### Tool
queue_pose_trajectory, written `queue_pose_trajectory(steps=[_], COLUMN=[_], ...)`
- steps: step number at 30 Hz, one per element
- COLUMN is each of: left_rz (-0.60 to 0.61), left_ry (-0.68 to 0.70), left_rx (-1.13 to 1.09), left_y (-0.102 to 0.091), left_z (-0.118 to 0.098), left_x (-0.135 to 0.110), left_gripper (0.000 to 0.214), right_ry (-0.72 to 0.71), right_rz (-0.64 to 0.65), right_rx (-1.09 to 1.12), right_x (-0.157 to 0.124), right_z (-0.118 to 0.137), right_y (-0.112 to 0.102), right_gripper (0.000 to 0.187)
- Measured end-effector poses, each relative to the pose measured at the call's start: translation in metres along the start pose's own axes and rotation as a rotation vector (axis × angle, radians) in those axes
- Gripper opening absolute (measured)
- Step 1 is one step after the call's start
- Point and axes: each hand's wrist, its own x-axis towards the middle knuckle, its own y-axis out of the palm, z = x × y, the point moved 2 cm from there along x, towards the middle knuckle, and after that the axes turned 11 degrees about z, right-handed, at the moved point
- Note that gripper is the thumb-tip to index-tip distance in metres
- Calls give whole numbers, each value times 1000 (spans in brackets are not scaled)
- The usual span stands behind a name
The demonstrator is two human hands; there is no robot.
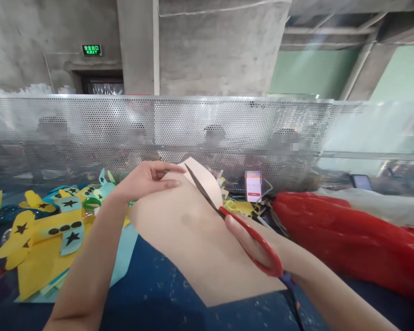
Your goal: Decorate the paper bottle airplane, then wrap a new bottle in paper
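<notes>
My left hand (147,179) pinches the far edge of a large tan sheet of craft foam (189,239) and holds it up over the dark blue table. My right hand (253,241) is closed through the red handles of a pair of scissors (243,230). The dark blades point up and to the left and lie across the sheet's upper right part, near its top corner. My fingers hide part of the handles.
Yellow and light blue foam aeroplanes (44,230) with black stars lie piled at the left. A red plastic bag (345,234) lies at the right. A phone (253,186) stands by a perforated metal screen (207,133), with blurred people behind it.
</notes>
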Motion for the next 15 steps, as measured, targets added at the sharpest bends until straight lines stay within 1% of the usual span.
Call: queue_pose_trajectory(steps=[2, 4, 7, 9, 11, 13, 15], left_rz=[9, 13, 27, 30, 33, 55, 99], left_ry=[-3, 35, 107, 114, 95, 66, 19], left_rx=[23, 52, 142, 224, 260, 205, 91], left_y=[0, 0, -2, -4, -6, -7, -8], left_z=[-3, -7, -11, -12, -11, -9, -5], left_x=[-4, -6, -7, -8, -9, -9, -9], left_gripper=[35, 34, 36, 38, 37, 40, 47], right_ry=[14, 28, 77, 96, 83, 75, 84], right_rz=[70, 99, 70, 71, 82, 107, 119], right_rx=[-4, 27, 75, 97, 123, 147, 171], right_x=[-5, -8, -11, -10, -9, -7, -5], right_z=[0, 1, 4, 5, 5, 3, 0], right_y=[3, 4, 6, 8, 12, 15, 19], right_gripper=[55, 55, 50, 52, 56, 58, 56])
